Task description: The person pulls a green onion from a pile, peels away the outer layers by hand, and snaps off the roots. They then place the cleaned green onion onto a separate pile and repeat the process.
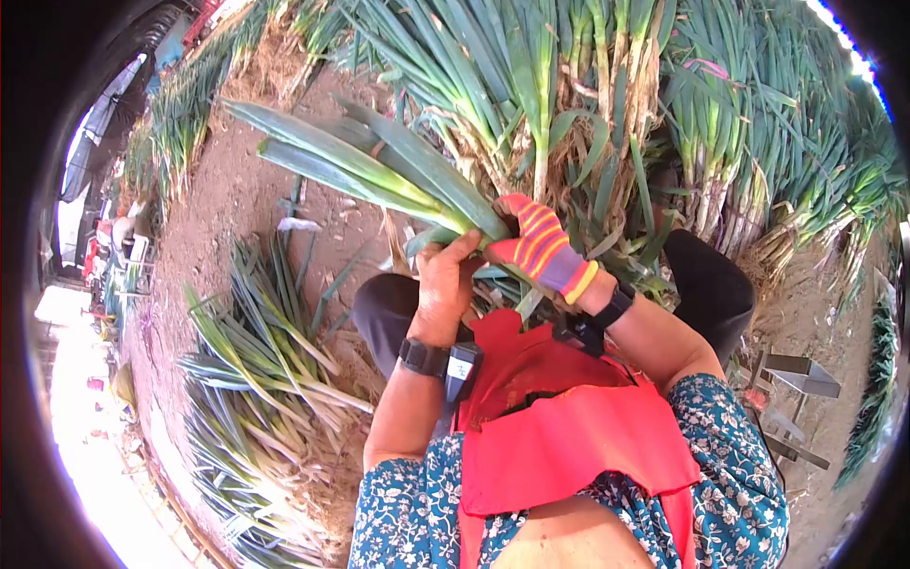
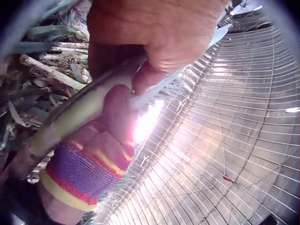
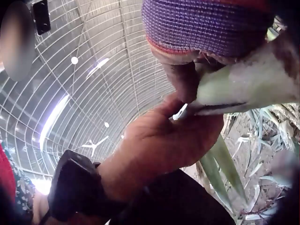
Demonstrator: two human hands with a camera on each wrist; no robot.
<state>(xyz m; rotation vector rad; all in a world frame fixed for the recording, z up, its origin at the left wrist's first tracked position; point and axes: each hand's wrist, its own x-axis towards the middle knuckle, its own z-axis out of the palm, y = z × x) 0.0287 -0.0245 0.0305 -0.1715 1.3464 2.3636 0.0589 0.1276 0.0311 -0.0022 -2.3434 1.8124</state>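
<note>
A large leek (image 1: 408,185) is held in front of the knees, its broad green leaves reaching to the upper left in the head view. My bare left hand (image 1: 447,280) pinches it with thumb and fingers. Close beside, my right hand (image 1: 545,247), in a striped glove with bare fingertips, grips the same leek. In the left wrist view the pale shank (image 2: 70,117) slants beneath the left fingers. From the right wrist, the left hand (image 3: 164,136) shows under the stalk (image 3: 253,79), with the gloved hand's thumb meeting it.
Leeks lie in a pile (image 1: 275,379) on the soil at the left. Tall bundles (image 1: 483,76) stand ahead, and more (image 1: 749,123) crowd the right. A small metal stand (image 1: 801,375) is by the right side. Dark-trousered knees (image 1: 706,284) flank the hands.
</note>
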